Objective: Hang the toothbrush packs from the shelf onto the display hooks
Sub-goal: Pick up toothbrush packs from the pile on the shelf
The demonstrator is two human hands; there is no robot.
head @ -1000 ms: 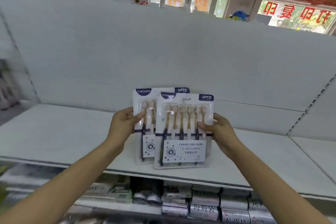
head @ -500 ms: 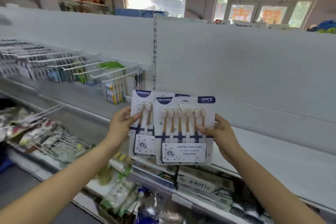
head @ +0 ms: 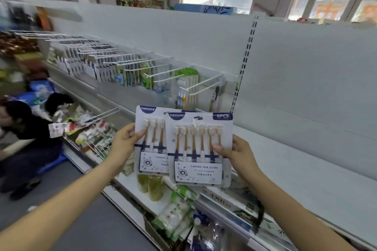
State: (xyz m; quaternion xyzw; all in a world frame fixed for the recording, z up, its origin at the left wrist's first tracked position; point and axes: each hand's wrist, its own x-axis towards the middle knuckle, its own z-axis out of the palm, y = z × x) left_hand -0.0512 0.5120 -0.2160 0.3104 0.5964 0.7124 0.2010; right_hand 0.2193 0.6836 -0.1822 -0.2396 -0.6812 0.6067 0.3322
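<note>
I see two toothbrush packs held up in mid-air in front of the shelf, overlapping like a fan: the front pack [head: 201, 149] lies over the right part of the back pack [head: 150, 138]. Both are flat white cards under clear plastic, with navy corners, a row of slim brushes with tan necks, and a white label low down. My left hand [head: 122, 144] pinches the back pack by its left edge, thumb on the face. My right hand [head: 237, 154] grips the front pack at its right edge, thumb across the brushes.

Behind and above the packs, white wire display hooks [head: 204, 86] jut out from the back panel in a long row running off to the left; the nearest ones are bare at their tips, with other toothbrush packs [head: 186, 87] hanging further back on them. Nothing lies between the held packs and those nearest hooks. To the right stretches the flat white shelf [head: 306, 169]. Below are shelves of soft green-and-white packets [head: 175, 210]. At far left, blurred, a person in dark clothes [head: 22, 138] crouches in the aisle.
</note>
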